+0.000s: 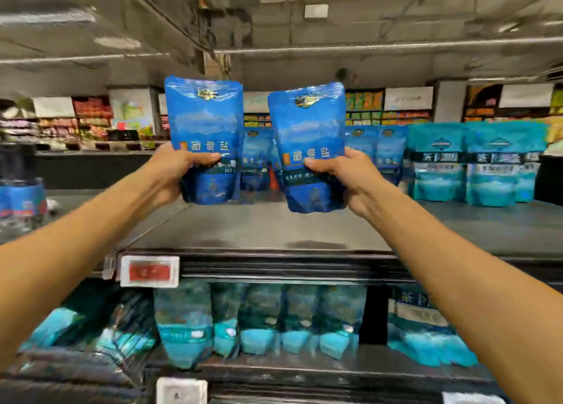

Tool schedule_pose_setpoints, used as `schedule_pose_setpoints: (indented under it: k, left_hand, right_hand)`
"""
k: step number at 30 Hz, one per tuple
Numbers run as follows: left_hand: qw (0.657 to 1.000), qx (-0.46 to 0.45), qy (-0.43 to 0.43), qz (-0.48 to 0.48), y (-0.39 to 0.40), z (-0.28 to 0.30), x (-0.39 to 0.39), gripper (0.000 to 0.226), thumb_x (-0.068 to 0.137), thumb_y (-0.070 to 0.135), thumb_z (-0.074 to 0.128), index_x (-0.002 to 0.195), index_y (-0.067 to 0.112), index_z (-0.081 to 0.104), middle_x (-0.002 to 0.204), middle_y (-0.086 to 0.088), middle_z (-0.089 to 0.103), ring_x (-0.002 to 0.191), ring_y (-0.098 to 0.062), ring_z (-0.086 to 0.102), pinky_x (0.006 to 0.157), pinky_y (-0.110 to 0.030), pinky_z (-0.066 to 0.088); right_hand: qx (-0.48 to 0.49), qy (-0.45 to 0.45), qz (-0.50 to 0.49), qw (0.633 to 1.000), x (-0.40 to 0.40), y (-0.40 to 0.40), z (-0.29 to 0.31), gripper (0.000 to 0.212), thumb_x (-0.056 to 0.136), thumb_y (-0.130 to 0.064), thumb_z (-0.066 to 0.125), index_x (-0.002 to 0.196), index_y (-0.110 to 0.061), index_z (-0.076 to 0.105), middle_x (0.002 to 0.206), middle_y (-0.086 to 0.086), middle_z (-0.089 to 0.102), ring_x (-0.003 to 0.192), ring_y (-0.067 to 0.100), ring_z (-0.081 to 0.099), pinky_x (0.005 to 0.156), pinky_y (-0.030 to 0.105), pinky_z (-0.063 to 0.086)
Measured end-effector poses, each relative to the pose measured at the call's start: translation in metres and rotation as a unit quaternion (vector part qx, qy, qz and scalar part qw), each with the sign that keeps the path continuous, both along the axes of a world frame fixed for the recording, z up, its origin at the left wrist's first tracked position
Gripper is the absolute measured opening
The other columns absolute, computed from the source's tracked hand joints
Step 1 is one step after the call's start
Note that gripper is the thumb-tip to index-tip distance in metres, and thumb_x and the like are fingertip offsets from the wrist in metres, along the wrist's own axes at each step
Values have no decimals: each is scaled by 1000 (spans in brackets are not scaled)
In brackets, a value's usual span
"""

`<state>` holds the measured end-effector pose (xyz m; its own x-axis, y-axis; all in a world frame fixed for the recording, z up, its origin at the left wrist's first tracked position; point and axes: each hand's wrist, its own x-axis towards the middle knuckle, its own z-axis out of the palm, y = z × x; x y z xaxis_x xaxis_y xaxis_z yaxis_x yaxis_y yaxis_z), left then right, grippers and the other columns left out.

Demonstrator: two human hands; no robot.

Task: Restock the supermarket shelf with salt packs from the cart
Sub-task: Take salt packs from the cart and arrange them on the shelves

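Observation:
Both my arms reach up over the dark top shelf (259, 230). My left hand (175, 172) grips a blue salt pack (205, 120) by its lower half, upright, a little above the shelf surface. My right hand (347, 175) grips a second blue salt pack (307, 129) the same way, just to the right of the first. Behind them several matching blue packs (377, 150) stand in a row at the back of the shelf. The cart is out of view.
Teal salt packs (475, 162) stand at the right on the top shelf. More teal packs (262, 321) fill the shelf below. A red price tag (149, 271) hangs on the shelf edge. Blue packs (21, 199) sit at far left.

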<state>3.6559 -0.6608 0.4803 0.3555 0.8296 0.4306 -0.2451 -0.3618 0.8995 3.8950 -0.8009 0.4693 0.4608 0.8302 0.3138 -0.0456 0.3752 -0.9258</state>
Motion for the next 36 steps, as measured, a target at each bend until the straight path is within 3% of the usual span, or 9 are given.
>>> schedule_pose_setpoints:
  k: [3, 7, 13, 19, 23, 28, 31, 34, 36]
  left_hand:
    - [999, -31, 3, -6, 61, 1, 2, 38, 83, -4, 66, 118, 10, 67, 112, -7, 73, 91, -21, 72, 71, -40, 62]
    - [997, -74, 13, -23, 132, -11, 16, 31, 83, -6, 67, 109, 12, 69, 103, -4, 75, 74, -18, 75, 57, -37, 60]
    - [994, -85, 60, -24, 224, -25, 36, 36, 77, -1, 75, 111, 11, 70, 105, -8, 76, 86, -23, 74, 69, -41, 60]
    - [988, -111, 75, -71, 274, -38, 51, 41, 75, -1, 76, 114, 11, 69, 110, -11, 74, 96, -30, 73, 76, -48, 59]
    - [989, -75, 108, -60, 295, -37, 60, 46, 78, 1, 76, 122, 5, 65, 121, -14, 69, 112, -33, 65, 101, -53, 49]
    - [978, 4, 209, -19, 301, -31, 67, 44, 84, 6, 74, 126, 6, 63, 129, -9, 65, 119, -28, 60, 108, -45, 44]
    - [960, 18, 280, -9, 300, -27, 65, 42, 79, 10, 79, 119, 10, 67, 116, -3, 69, 104, -21, 65, 91, -33, 51]
    - [962, 4, 272, 27, 301, -27, 61, 31, 70, 13, 86, 95, 19, 70, 88, 10, 70, 68, 2, 65, 51, -13, 49]
    - [964, -3, 260, 58, 301, -29, 60, 32, 65, 16, 90, 89, 21, 70, 84, 10, 69, 61, 4, 63, 44, -13, 46]
  right_hand:
    - [-15, 28, -24, 999, -4, 76, 1, 52, 73, 3, 80, 122, 3, 63, 117, 20, 70, 90, 28, 72, 71, 38, 62]
    - [-49, 36, -67, 996, -4, 160, -5, 94, 71, -5, 86, 150, -1, 33, 148, 13, 47, 130, 26, 50, 102, 27, 38]
    - [-80, 72, -67, 992, 15, 247, -18, 110, 70, 2, 85, 155, -5, 17, 142, 17, 53, 124, 31, 56, 104, 41, 44]
    - [-120, 31, -48, 991, 35, 299, -23, 113, 69, -9, 88, 156, -8, 15, 151, 11, 45, 139, 29, 40, 115, 52, 28]
    - [-118, 61, -43, 990, 34, 317, -24, 111, 71, -6, 87, 156, -7, 15, 144, 12, 52, 124, 24, 53, 58, 34, 55]
    - [-120, 73, -8, 990, 32, 335, -31, 75, 76, 3, 79, 141, -2, 42, 127, 18, 64, 113, 35, 64, 95, 51, 54]
    - [-134, 32, -29, 990, 31, 335, -33, 56, 75, -1, 82, 125, -1, 57, 110, 16, 71, 98, 33, 69, 87, 48, 58]
    - [-143, -13, -66, 987, 30, 332, -30, 67, 69, -6, 87, 127, -3, 54, 102, 6, 70, 89, 21, 67, 74, 36, 57]
    - [-152, -26, -86, 984, 29, 329, -30, 67, 68, -10, 89, 122, -4, 52, 99, 2, 66, 82, 16, 60, 71, 33, 51]
